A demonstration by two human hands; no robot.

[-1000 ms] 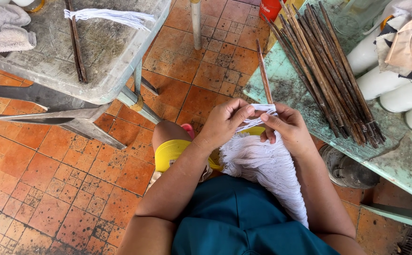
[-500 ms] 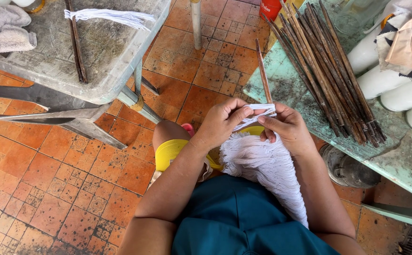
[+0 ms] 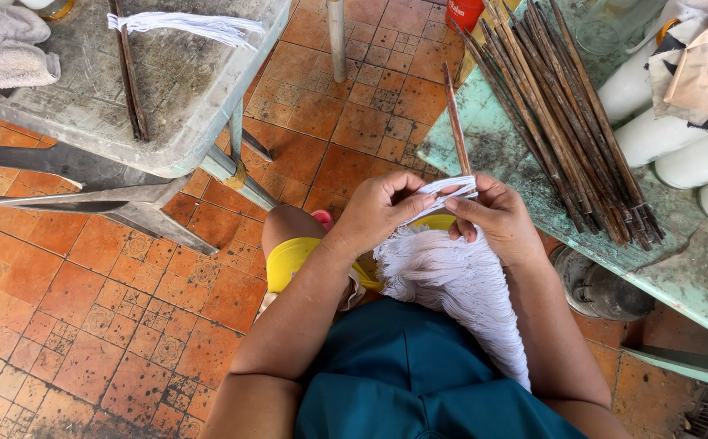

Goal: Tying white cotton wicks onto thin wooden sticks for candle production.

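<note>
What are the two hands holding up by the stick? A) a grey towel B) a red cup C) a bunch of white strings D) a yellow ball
C: the left hand and right hand pinch white strings at a thin brown stick; the bunch fans down over the lap.

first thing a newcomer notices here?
Dead centre, the left hand and right hand pinch white threads around a thin brown stick, with a thick bundle of white threads fanning down over the lap. To the right, a heap of dark sticks lies on a worn green table. Upper left, a grey table holds another stick and thread bundle.
</note>
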